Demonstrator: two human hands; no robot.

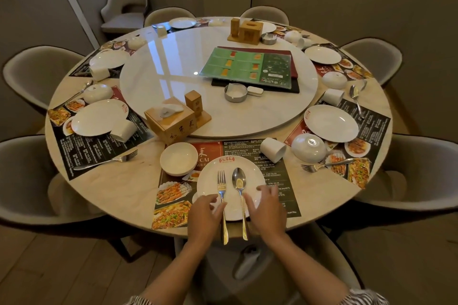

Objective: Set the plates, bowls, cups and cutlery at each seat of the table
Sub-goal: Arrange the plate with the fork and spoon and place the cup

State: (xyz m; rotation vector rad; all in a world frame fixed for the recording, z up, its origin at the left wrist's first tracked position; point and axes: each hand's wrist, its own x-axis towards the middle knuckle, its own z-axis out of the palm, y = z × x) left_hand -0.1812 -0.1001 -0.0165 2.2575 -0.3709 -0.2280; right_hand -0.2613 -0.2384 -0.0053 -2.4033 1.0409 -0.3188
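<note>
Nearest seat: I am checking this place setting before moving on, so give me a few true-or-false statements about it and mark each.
1. The fork and spoon lie on the plate. True.
2. The bowl at this seat is upside down. False: it stands upright, left of the plate.
3. The cup lies on its side. True.
4. The left hand holds the cup. False: it touches the plate's near edge, as does the right hand.

place: restaurant private room | signs: lazy susan (pixel 218 82); menu placemats (pixel 247 153); menus (pixel 247 64)
</note>
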